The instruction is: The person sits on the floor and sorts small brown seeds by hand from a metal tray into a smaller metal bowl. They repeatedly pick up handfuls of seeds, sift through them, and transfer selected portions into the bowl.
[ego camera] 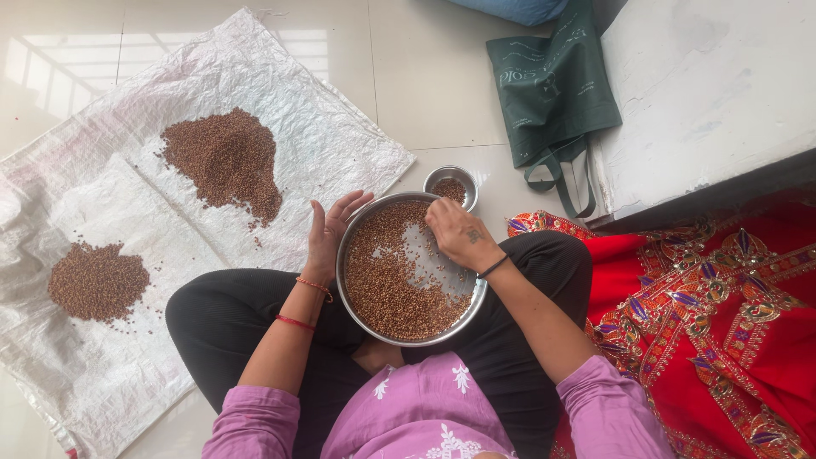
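Pale floor tiles carry a white woven sheet (323, 144) with 2 brown grain heaps (225, 161) — kept apart from the steel plate (353, 293) of grain on the lap. Left hand (327, 234), fingers wide, braces the rim; right hand (455, 231), fingertips narrowed, picks among grains beside 1 small steel bowl (450, 186).
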